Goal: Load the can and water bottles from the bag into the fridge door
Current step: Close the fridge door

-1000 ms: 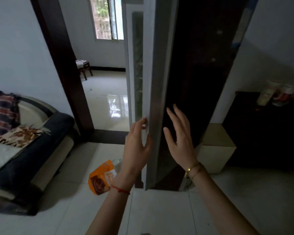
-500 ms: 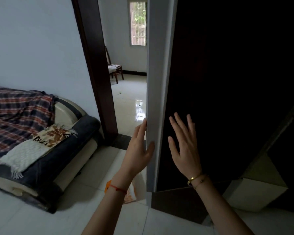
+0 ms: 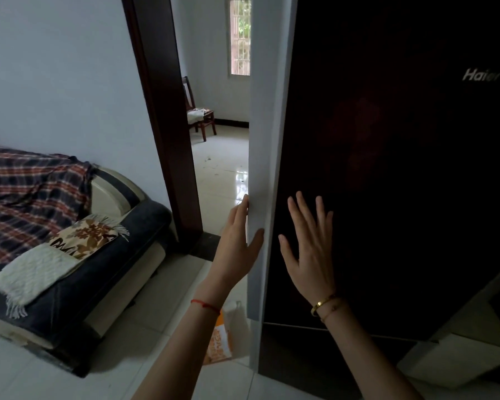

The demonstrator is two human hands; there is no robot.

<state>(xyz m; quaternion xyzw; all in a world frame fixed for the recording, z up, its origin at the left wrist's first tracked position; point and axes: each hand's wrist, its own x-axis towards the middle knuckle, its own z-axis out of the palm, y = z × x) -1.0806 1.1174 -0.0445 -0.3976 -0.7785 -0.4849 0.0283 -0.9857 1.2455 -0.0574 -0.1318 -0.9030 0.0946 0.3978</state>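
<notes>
The fridge door (image 3: 387, 168) is dark and glossy with a pale grey side edge (image 3: 264, 140) and fills the right half of the view. My left hand (image 3: 238, 246) wraps that grey edge, thumb on the near face and fingers behind it. My right hand (image 3: 309, 246) lies flat on the dark front, fingers spread. An orange and white bag (image 3: 221, 339) lies on the floor tiles below my left wrist, partly hidden by the door and my arm. No can or bottle shows.
A sofa (image 3: 78, 278) with a plaid blanket and cushions stands at the left. A dark door frame (image 3: 168, 125) opens onto another room with a wooden chair (image 3: 199, 116) and a window. A pale low cabinet (image 3: 459, 359) sits at the lower right.
The fridge door has swung toward shut, so its inner shelves are out of sight and the dark front faces me. Both hands stayed on it. The view has turned left.
</notes>
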